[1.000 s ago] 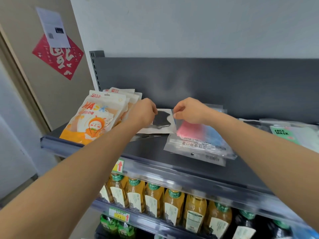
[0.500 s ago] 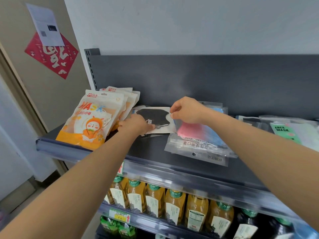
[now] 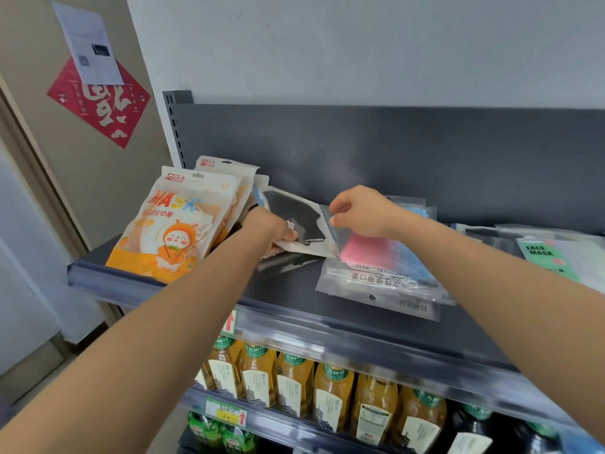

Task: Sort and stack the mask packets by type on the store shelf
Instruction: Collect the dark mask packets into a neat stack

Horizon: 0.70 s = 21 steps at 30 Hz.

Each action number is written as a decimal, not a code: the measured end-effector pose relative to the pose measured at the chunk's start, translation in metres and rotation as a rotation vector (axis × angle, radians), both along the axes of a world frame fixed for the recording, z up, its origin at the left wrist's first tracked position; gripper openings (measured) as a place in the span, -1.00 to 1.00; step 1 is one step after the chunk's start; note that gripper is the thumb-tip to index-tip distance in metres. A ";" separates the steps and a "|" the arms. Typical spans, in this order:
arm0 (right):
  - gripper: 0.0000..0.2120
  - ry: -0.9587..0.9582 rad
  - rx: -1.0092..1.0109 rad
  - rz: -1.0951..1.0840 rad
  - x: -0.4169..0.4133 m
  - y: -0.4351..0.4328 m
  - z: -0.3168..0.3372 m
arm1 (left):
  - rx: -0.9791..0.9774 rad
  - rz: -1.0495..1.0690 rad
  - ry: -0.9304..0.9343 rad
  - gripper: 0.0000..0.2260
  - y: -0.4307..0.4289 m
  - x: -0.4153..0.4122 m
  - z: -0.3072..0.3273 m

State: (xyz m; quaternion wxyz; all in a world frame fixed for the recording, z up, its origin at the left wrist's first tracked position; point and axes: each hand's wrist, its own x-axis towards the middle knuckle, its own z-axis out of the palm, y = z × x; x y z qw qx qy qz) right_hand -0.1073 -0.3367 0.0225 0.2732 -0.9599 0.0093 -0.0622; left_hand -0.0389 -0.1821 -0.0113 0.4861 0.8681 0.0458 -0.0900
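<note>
Head view: orange packets (image 3: 170, 224) already stand grouped at the shelf's (image 3: 294, 291) left. Left hand (image 3: 266, 229) pinches the black-mask packet (image 3: 299, 221), lifted between stacks; right hand (image 3: 361, 211) pinches the clear packets' (image 3: 379, 267) top edge. Black and right-side packets remain unsorted, I judge.

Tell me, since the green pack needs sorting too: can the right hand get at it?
Probably yes. The green pack lies uncovered on the shelf beside the right hand, but that hand is pinching a clear packet first.
</note>
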 end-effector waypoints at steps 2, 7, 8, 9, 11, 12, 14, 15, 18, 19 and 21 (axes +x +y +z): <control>-0.72 0.004 0.015 -0.003 0.000 0.000 0.000 | -0.150 0.010 -0.009 -0.77 -0.001 -0.004 0.009; -0.61 0.019 0.051 0.012 -0.001 -0.002 0.001 | -0.257 -0.020 -0.134 -0.75 -0.007 -0.015 0.033; -0.62 0.018 0.053 0.017 -0.001 -0.003 0.002 | -0.243 -0.015 -0.171 -0.69 -0.006 -0.015 0.036; -0.64 0.015 0.055 0.021 -0.001 -0.003 0.002 | -0.228 0.000 -0.215 -0.65 -0.005 -0.017 0.040; -0.67 0.004 0.066 0.026 -0.001 -0.003 0.003 | -0.225 0.032 -0.300 -0.64 0.000 -0.019 0.047; -0.67 0.000 0.072 0.027 0.000 -0.003 0.003 | -0.226 0.053 -0.336 -0.65 0.004 -0.020 0.050; -0.63 0.002 0.069 0.037 0.001 0.000 0.004 | -0.211 0.097 -0.389 -0.64 0.012 -0.023 0.053; -0.62 0.006 0.062 0.042 0.002 0.001 0.004 | -0.203 0.121 -0.411 -0.62 0.016 -0.025 0.054; -0.58 0.017 0.028 0.074 0.009 0.007 0.004 | -0.226 0.209 -0.442 -0.61 0.032 -0.034 0.051; -0.58 0.020 0.014 0.086 0.011 0.010 0.004 | -0.245 0.235 -0.443 -0.63 0.038 -0.037 0.049; -0.58 0.043 0.003 0.116 0.019 0.017 0.002 | -0.286 0.276 -0.448 -0.65 0.050 -0.045 0.046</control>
